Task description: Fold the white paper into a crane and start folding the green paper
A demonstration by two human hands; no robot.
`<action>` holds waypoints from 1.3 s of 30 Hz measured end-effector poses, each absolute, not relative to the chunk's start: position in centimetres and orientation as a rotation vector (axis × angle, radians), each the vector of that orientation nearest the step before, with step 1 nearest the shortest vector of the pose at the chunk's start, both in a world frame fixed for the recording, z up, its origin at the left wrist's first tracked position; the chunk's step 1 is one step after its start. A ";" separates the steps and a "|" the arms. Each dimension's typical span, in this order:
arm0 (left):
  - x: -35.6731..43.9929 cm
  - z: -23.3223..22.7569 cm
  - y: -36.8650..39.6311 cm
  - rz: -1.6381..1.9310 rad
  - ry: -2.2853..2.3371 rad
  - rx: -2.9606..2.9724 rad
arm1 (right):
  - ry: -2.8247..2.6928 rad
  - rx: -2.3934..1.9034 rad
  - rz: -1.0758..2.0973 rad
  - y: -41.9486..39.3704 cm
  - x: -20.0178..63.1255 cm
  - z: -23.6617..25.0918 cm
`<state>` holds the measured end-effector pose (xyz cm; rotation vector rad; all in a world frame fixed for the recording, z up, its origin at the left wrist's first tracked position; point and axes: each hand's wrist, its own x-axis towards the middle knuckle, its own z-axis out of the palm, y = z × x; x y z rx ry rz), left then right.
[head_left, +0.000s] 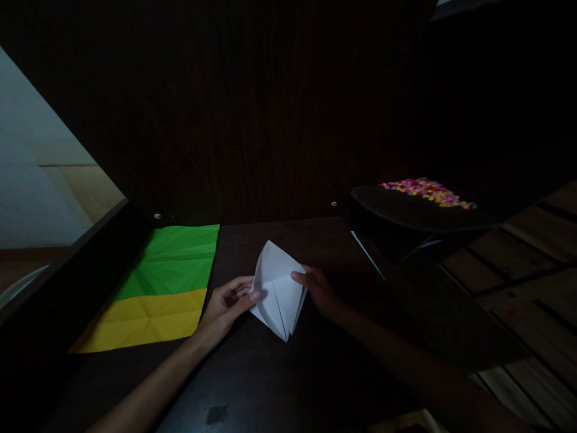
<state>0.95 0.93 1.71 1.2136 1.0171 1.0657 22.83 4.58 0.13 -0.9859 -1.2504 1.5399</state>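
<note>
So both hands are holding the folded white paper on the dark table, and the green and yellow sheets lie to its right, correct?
Not quite. The head view shows both hands, left and right, on the white paper, but the green sheet and yellow sheet lie to its left on the table.

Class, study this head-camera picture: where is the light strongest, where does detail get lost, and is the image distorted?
Head view: dim overall; the folded white paper and the green and yellow creased sheet are brightest; the right hand is darker than the left hand; the dark wooden table and back wall lose detail; straight edges bow near the borders.
</note>
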 end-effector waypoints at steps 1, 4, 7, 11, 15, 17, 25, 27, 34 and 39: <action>0.9 1.7 1.0 1.071 1.014 1.203 | -1.220 -0.951 1.563 4.6 22.8 -0.1; 0.9 1.4 1.1 1.088 0.999 1.173 | -1.111 -0.868 1.623 4.7 22.7 -0.7; 0.8 1.1 1.2 1.108 0.987 1.148 | -1.005 -0.838 1.671 4.8 22.6 -1.0; 0.6 0.7 1.3 1.116 0.991 1.127 | -0.978 -0.846 1.717 4.9 22.5 -0.9; 0.5 0.1 1.4 1.120 1.004 1.121 | -1.012 -0.823 1.669 4.9 22.5 -0.9; 0.5 -0.2 1.5 1.117 1.009 1.112 | -1.046 -0.821 1.657 4.8 22.5 -1.2; 0.6 -0.6 1.5 1.162 1.047 1.062 | -1.266 -0.842 1.596 5.1 22.8 -2.2; 0.7 -0.4 1.5 1.155 1.047 1.052 | -1.324 -0.873 1.559 5.1 22.9 -2.1; 0.7 -0.2 1.6 1.122 1.009 1.052 | -1.408 -0.957 1.478 5.1 22.8 -1.4; 0.8 0.4 1.4 1.095 1.025 1.065 | -1.437 -0.979 1.478 4.8 22.7 -0.5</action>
